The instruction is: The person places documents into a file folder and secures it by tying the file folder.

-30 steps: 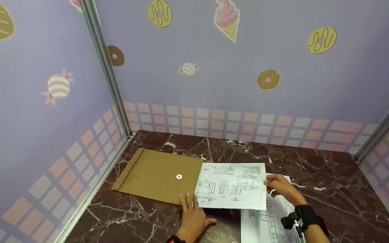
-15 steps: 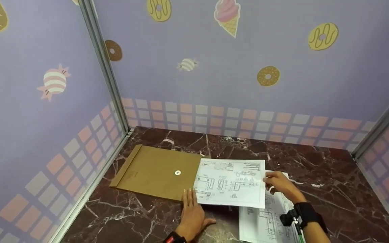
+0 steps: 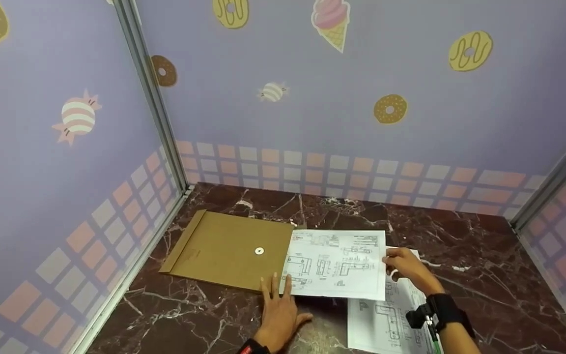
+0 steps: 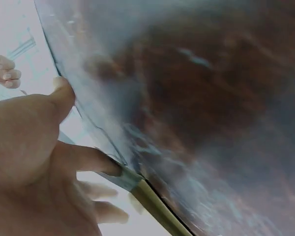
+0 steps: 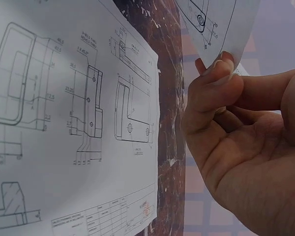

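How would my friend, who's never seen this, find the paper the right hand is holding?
Find the dark red marble table, then the flat brown envelope on it. At the envelope's right end is a white sheet of line drawings. Unlike the other sheet, partly beneath it, this one meets the envelope and its right edge is pinched by the right hand.

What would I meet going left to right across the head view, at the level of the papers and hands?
Brown envelope → left hand → upper printed sheet → right hand → black wrist strap.
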`<state>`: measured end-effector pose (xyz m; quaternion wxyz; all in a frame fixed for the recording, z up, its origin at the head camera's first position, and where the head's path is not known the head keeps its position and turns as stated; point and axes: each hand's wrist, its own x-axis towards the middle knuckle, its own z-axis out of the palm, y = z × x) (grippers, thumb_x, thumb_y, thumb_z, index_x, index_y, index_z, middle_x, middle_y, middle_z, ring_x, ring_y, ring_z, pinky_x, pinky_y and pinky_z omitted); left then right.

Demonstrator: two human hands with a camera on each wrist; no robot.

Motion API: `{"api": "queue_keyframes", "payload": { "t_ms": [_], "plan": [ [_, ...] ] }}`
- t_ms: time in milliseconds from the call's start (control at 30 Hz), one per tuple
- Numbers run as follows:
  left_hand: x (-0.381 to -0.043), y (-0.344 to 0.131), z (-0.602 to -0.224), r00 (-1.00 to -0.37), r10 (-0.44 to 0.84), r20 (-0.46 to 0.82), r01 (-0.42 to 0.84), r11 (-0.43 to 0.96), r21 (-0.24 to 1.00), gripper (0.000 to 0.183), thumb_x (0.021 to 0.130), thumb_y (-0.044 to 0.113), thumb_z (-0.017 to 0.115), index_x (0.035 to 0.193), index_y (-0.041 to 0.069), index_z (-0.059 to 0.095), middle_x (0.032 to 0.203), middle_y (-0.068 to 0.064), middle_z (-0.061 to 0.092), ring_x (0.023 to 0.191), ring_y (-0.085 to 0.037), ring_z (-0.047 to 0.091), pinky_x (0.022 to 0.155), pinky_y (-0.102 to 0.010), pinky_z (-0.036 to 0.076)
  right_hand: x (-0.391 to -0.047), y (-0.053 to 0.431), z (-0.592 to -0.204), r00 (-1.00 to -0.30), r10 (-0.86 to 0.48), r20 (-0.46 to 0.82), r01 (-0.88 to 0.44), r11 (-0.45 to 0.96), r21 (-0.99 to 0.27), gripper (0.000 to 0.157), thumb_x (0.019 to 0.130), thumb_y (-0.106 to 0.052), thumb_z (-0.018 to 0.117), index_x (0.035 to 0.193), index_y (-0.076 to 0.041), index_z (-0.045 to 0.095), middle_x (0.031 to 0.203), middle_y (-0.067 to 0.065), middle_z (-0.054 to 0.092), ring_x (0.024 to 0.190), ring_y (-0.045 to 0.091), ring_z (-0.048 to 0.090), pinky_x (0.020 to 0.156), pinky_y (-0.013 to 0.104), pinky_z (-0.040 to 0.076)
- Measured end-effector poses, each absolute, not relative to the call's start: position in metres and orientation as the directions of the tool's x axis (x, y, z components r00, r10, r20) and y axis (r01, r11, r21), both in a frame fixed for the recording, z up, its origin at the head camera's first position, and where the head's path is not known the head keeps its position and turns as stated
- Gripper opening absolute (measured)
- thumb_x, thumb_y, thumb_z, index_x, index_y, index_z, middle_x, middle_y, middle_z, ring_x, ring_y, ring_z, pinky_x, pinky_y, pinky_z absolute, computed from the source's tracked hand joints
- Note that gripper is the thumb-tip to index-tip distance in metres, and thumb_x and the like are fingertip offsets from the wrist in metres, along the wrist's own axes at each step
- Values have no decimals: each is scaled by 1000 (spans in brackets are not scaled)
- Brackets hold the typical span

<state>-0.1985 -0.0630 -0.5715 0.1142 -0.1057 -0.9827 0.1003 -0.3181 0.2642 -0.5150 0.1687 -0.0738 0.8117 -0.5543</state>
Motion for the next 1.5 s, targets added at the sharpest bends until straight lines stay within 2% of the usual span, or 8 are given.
{"api": "queue_keyframes", "payload": {
  "t_ms": [133,500,800,1000,1100,1233,1333,1500],
  "plan": [
    [-201,-59,-567,-958,205,200,159,962,-223,78,80,78,46,112,14,76,144,-11,55,136,-44,45,109,-67,30,-317,264,-515,-934,-304,-186,61,377,-924,25,100,-7,48,76,-6,41,71,6,51,66,17,51,56,27,44],
    [-202,-52,-567,-978,196,74,173,955,-241,84,78,81,45,104,8,77,144,-20,53,142,-36,41,116,-63,22,-313,263,-514,-928,-326,-182,52,368,-928,26,100,-6,46,75,-9,38,72,5,50,67,18,51,57,28,44],
    [-199,-62,-571,-944,214,250,134,944,-302,77,80,79,46,108,14,77,152,-12,47,145,-34,37,113,-64,29,-313,262,-513,-931,-320,-175,51,362,-931,21,101,-8,46,80,-7,46,75,6,51,68,18,52,57,28,44],
    [-192,-71,-565,-946,188,264,147,975,-169,59,84,61,64,110,9,75,143,-15,54,140,-36,42,109,-67,32,-313,259,-517,-940,-299,-165,46,368,-929,30,101,-7,46,74,-11,34,74,7,49,68,19,51,56,28,43],
    [-190,-79,-554,-947,190,258,198,980,6,35,86,39,70,93,5,74,129,-18,62,132,-39,49,104,-71,33,-311,259,-518,-940,-299,-167,48,368,-929,31,101,-7,46,74,-11,33,74,7,48,68,20,52,56,28,43],
    [-203,-93,-543,-907,174,383,257,950,175,11,86,18,68,82,8,70,107,-17,66,109,-35,60,87,-57,46,-311,258,-517,-937,-310,-163,37,375,-926,28,101,-7,46,75,-9,37,73,7,50,67,19,52,55,28,44],
    [-222,-101,-546,-864,181,469,274,952,137,6,86,18,70,84,12,72,98,-15,65,95,-30,57,70,-44,45,-311,258,-515,-944,-291,-159,40,375,-926,25,101,-7,47,76,-8,40,73,7,49,66,18,51,54,27,44],
    [-244,-104,-561,-869,173,463,244,965,96,23,80,21,79,97,7,70,108,-19,65,103,-34,59,78,-47,51,-311,257,-517,-941,-298,-161,37,382,-924,28,101,-7,47,75,-10,35,72,5,48,66,18,50,55,28,44]
  ]
}}
